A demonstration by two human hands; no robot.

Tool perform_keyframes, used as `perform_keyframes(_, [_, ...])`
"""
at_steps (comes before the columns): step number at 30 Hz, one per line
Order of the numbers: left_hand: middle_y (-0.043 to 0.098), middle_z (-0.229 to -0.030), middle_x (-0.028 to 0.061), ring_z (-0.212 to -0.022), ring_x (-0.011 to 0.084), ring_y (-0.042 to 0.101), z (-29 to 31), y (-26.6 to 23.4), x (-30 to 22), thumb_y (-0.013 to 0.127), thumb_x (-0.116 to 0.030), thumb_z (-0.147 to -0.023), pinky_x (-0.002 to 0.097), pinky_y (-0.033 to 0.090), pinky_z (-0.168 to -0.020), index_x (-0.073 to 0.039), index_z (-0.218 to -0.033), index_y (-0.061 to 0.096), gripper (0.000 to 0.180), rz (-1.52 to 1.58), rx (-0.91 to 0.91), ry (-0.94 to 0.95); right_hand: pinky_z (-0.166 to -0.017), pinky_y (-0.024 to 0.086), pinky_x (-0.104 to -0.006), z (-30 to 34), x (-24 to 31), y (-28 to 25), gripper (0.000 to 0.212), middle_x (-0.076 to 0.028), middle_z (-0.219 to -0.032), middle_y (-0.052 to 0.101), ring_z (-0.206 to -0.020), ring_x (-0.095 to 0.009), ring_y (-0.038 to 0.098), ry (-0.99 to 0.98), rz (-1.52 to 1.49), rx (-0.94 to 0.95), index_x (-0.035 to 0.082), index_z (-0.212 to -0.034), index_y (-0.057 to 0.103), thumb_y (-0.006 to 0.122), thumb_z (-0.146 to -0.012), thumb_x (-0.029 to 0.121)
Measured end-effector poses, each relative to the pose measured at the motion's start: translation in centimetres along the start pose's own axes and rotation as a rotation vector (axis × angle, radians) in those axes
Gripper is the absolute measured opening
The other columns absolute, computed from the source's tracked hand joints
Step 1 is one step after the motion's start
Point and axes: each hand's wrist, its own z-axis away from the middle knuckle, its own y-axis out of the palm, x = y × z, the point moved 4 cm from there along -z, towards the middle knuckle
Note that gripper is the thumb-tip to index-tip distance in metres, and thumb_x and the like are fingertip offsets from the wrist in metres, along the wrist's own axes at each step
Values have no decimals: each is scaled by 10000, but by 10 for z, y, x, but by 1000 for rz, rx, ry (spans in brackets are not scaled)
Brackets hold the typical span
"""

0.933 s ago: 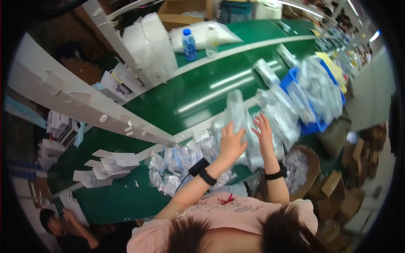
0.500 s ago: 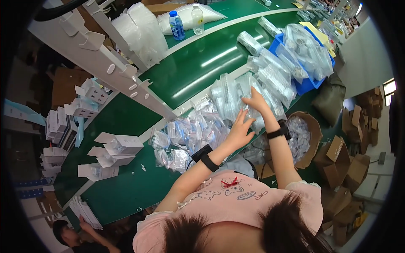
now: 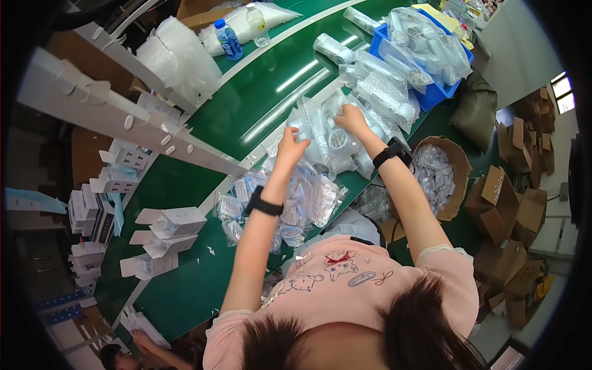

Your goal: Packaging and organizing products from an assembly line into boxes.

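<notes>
My right hand [image 3: 352,120] is closed on the upper edge of a clear bubble-wrap bag [image 3: 339,140] with a round item showing through it. To its left, my left hand [image 3: 292,148] hovers at the side of the bubble-wrap bags, fingers bent and thumb apart, with nothing visible between them. Below and between my forearms lies a heap of small clear plastic packets [image 3: 302,194] with blue and reddish parts. More filled bubble-wrap bags [image 3: 387,98] lie beyond my right hand. Both wrists wear black bands.
At the far right a blue bin [image 3: 441,92] overflows with bagged items. A round carton [image 3: 459,185] of small packets stands beside my right arm. Open white boxes [image 3: 179,222] sit at left near a metal post [image 3: 154,135]. Two bottles [image 3: 229,42] stand at the back; another person is at lower left.
My hands have moved apart: the left went left and up, off the bags' middle; the right closed on a bag's upper edge. The whole view has shifted slightly.
</notes>
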Motion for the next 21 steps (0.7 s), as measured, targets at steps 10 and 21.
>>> perform_keyframes(10, [299,-1199,359,-1099,411,388,-66,17,72,734,-464,-555,468,357,-881,-39,-1270,173,1003,-47,-257,-453,-848,415,-333,93,-31,-27,358,-128,-1014,540,-952,-227,522,116,-2248,95,18,-1101,475,485,-784,185])
perform_keyframes(21, [189,-1222,400,-1156,474,254,-57,62,27,767,-422,-513,510,293,-917,-131,-1311,-52,1180,-449,-178,-616,-737,480,-379,231,-64,8,454,-198,-1013,532,-872,-296,554,160,-2514,-243,-2,-1130,441,415,-821,331])
